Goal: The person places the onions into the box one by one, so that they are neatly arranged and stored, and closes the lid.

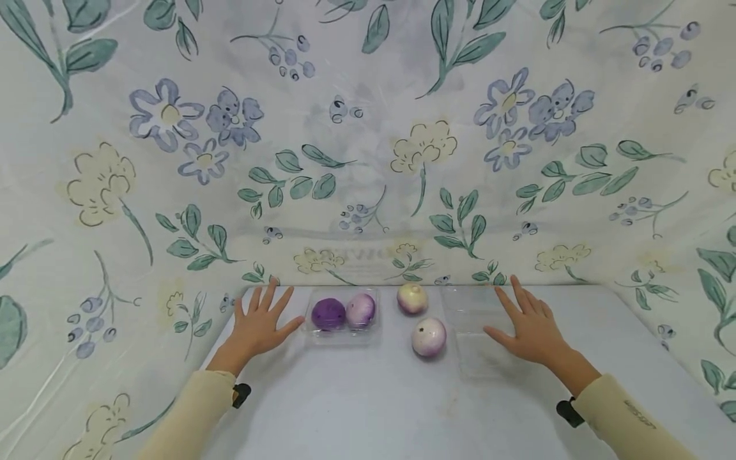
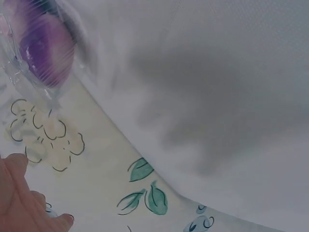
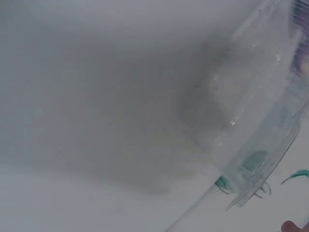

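My left hand hovers over the left of the white table, fingers spread, holding nothing. Just right of its thumb sits a clear plastic box with a dark purple onion and a paler onion inside. On the other side my right hand is also spread and holds nothing. It overlaps the right edge of an opened clear plastic box in the head view. Between the boxes lie a yellowish onion and, nearer, a white and purple onion.
A flower-printed sheet rises behind the white table and runs along both sides. The table's back edge passes close behind both boxes. Dark wrist devices sit at both cuffs.
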`<action>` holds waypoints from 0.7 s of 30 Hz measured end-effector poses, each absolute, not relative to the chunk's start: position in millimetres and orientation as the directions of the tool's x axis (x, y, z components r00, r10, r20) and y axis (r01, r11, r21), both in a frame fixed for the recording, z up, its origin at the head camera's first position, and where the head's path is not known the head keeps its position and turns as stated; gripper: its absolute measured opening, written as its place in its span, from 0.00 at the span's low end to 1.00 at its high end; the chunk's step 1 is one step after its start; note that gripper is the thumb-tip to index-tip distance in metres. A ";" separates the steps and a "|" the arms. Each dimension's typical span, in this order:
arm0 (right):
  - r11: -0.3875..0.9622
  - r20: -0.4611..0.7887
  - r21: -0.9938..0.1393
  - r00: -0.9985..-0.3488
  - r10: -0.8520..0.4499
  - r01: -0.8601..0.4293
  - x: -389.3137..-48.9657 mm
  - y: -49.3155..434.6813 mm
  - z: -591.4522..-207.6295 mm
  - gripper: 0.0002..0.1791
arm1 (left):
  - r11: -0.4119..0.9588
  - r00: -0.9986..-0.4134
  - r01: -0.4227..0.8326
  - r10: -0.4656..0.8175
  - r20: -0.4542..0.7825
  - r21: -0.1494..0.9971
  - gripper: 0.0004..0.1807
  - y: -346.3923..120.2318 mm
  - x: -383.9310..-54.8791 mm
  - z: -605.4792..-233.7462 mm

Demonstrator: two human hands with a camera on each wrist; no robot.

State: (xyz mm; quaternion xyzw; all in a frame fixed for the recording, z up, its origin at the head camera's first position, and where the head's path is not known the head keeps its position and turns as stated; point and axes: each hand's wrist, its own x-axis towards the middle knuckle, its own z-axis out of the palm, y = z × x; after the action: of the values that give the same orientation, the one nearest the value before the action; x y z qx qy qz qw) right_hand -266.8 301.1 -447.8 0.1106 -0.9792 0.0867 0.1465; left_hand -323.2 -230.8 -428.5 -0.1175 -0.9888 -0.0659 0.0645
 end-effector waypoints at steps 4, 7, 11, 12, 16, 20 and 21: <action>0.965 0.297 -0.143 -0.940 -0.169 -0.219 -265.2 306.0 -449.5 0.49 | 0.964 -0.963 0.244 0.227 0.148 0.107 0.45 -231.1 -322.5 -425.6; 0.968 0.291 -0.138 -0.943 -0.162 -0.209 -263.4 309.7 -452.5 0.49 | 0.959 -0.959 0.258 0.240 0.148 0.116 0.45 -228.2 -321.2 -422.7; 0.971 0.293 -0.131 -0.943 -0.156 -0.201 -260.8 315.3 -455.3 0.49 | 0.949 -0.952 0.285 0.264 0.156 0.133 0.46 -221.3 -320.3 -418.8; 0.971 0.293 -0.135 -0.944 -0.152 -0.198 -260.5 316.7 -455.4 0.49 | 0.948 -0.951 0.289 0.268 0.157 0.132 0.46 -219.5 -320.4 -417.7; 0.972 0.288 -0.145 -0.948 -0.135 -0.182 -258.7 321.8 -454.6 0.49 | 0.944 -0.945 0.301 0.278 0.170 0.133 0.47 -211.2 -321.6 -412.2; 0.973 0.290 -0.156 -0.950 -0.120 -0.170 -256.0 326.9 -454.5 0.50 | 0.934 -0.934 0.334 0.310 0.180 0.126 0.48 -195.8 -323.8 -404.8; 0.973 0.293 -0.158 -0.949 -0.119 -0.171 -255.2 327.8 -454.4 0.50 | 0.930 -0.930 0.347 0.323 0.178 0.126 0.48 -190.6 -324.4 -402.8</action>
State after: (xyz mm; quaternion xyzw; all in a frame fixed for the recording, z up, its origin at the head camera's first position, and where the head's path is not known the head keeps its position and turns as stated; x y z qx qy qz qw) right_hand -255.2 327.8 -454.4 0.0736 -0.9829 0.0912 0.1421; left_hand -324.4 -190.6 -402.8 -0.1709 -0.9792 -0.0777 0.0776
